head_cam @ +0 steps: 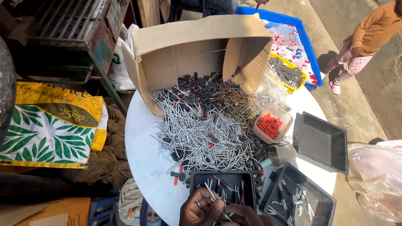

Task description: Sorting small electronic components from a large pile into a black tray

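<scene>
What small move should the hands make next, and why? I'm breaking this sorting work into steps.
Probably set the thin grey metal piece pinched between the left hand and right hand down into the black tray right under them. That tray already holds similar grey pieces and black sleeves, while the big mixed pile on the white table lies farther off.

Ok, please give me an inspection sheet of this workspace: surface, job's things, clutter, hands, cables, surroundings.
Surface: round white table, crowded.
Job's things: pile of grey bent pins; black tray with a few pins.
Clutter: tipped carton, tub of red plugs, two more black trays.
Hands: left hand and right hand together at the near tray, pinching pins.
Cables: nothing seen.
Surroundings: blue crate, printed sack, a person standing nearby.
</scene>
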